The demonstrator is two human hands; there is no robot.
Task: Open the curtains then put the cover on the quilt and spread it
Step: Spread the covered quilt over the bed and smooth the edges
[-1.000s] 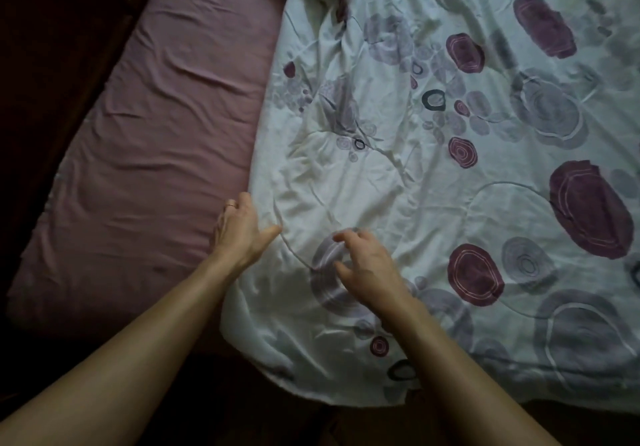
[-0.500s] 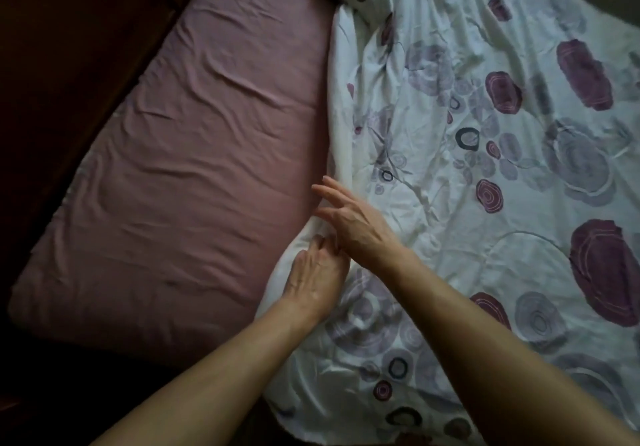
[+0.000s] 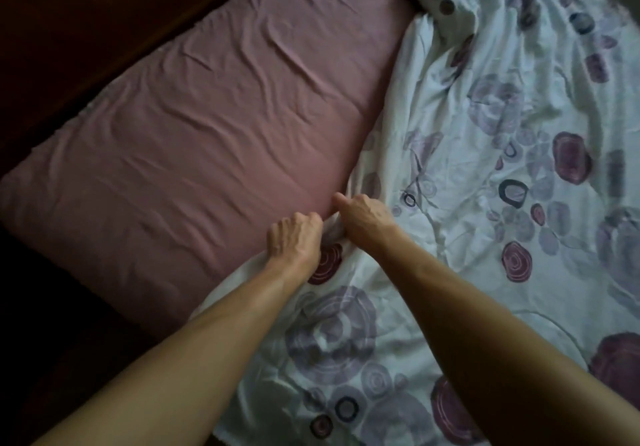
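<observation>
Left hand and right hand both fisted on the quilt edge, side by side, fabric bunched between them. Quilt covers the bed's right part; pink sheet bare on the left.

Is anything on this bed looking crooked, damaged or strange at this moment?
No damage shows. The patterned quilt lies crumpled and askew on one side, leaving the pink sheet bare. Both hands, left and right, are closed on its bunched edge.
</observation>
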